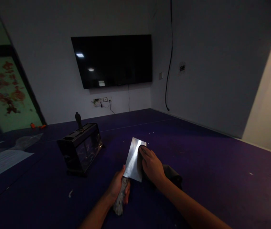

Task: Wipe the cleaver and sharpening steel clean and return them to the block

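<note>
A cleaver with a broad shiny blade is held tilted above the purple tabletop, its blade pointing away from me. My left hand is closed round the top of its worn, greyish handle. Against the right side of the blade, my right hand presses a dark cloth, which trails out behind the wrist. The cloth is partly hidden under that hand. To the left stands a black knife block with see-through sides; one dark knife handle sticks up from its top.
The purple tabletop reaches back to the walls, with small white scraps on it. Printed paper and a clear plastic bag lie at left. A television hangs on the wall; a black cable dangles at right.
</note>
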`<state>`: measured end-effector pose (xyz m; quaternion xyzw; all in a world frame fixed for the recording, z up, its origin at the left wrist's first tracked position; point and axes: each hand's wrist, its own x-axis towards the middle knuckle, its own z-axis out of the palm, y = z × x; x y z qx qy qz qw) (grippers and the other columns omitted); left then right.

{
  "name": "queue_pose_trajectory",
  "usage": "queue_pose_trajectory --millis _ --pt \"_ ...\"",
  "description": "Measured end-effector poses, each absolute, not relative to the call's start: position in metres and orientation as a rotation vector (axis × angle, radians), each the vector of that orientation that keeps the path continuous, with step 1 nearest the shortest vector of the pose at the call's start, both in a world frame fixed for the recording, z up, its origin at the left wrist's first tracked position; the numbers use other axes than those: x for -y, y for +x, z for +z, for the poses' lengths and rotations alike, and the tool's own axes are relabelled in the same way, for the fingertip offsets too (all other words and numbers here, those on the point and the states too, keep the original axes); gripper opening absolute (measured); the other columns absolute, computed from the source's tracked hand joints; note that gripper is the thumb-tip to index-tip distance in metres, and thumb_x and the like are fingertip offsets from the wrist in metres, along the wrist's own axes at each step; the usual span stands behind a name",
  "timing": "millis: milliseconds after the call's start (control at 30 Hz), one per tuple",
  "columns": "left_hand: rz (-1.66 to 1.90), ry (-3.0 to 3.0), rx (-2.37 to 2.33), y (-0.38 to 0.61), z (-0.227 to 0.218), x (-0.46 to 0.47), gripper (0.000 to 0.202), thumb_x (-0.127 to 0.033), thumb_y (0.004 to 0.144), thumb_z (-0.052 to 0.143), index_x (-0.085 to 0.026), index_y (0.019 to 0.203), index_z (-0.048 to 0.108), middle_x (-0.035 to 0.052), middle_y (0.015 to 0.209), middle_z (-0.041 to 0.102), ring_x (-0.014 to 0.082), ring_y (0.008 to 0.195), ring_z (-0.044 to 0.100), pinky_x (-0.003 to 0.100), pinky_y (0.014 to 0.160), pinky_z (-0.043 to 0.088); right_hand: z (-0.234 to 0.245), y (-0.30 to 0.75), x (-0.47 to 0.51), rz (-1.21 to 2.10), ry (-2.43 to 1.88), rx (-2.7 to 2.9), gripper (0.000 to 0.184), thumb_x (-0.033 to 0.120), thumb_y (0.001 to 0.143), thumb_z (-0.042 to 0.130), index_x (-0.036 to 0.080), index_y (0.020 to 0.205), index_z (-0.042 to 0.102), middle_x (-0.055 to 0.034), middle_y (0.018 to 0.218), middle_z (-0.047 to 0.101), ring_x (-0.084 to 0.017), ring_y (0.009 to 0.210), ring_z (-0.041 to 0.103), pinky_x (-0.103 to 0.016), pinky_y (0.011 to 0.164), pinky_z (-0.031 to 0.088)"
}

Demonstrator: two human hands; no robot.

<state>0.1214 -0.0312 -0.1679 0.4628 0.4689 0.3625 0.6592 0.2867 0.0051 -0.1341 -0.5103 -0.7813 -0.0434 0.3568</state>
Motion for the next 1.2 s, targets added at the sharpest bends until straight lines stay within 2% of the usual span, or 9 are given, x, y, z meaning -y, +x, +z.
queue_pose_trajectory --millis 233,467,633,1200 --pt "0.843 1.076 -1.042 0.121 -0.169 0.032 0.071 -0.074 0.068 0.019 -0.017 0.031 0.038 0.0038 0.023 0.037 0.0119 0.021 0.039 0.020 0.025 0.021 -0.135 0.286 -0.009 -0.178 -1.397 2.101 0.054 0.007 0.077 0.032 0.015 0.131 0.035 -0.0029 0.134 0.037 -0.020 0.102 0.048 -0.032 0.087 0.041" --pt "0.800 1.109 -1.025 0.123 -0.160 0.038 0.070 -0.074 0.068 0.020 -0.017 0.031 0.037 0.0036 0.023 0.037 0.0119 0.022 0.040 0.020 0.026 0.021 -0.134 0.297 -0.019 -0.188 -1.447 2.056 0.056 0.007 0.076 0.032 0.014 0.131 0.033 -0.0010 0.135 0.035 -0.021 0.105 0.047 -0.031 0.087 0.041" --pt "0.800 1.133 -1.034 0.123 -0.157 0.040 0.070 -0.072 0.070 0.019 -0.017 0.031 0.037 0.0034 0.024 0.037 0.0121 0.022 0.040 0.020 0.027 0.021 -0.134 0.302 -0.025 -0.138 -1.405 2.027 0.058 0.006 0.073 0.035 0.017 0.130 0.036 -0.0004 0.133 0.039 -0.020 0.106 0.048 -0.030 0.087 0.042" --pt "0.841 1.059 -1.089 0.120 -0.164 0.035 0.071 -0.077 0.065 0.020 -0.017 0.032 0.039 0.0029 0.023 0.037 0.0124 0.022 0.041 0.020 0.026 0.022 -0.132 0.292 -0.014 0.003 -1.231 2.182 0.052 0.009 0.069 0.040 0.013 0.120 0.050 -0.0070 0.123 0.049 -0.019 0.102 0.054 -0.030 0.088 0.042"
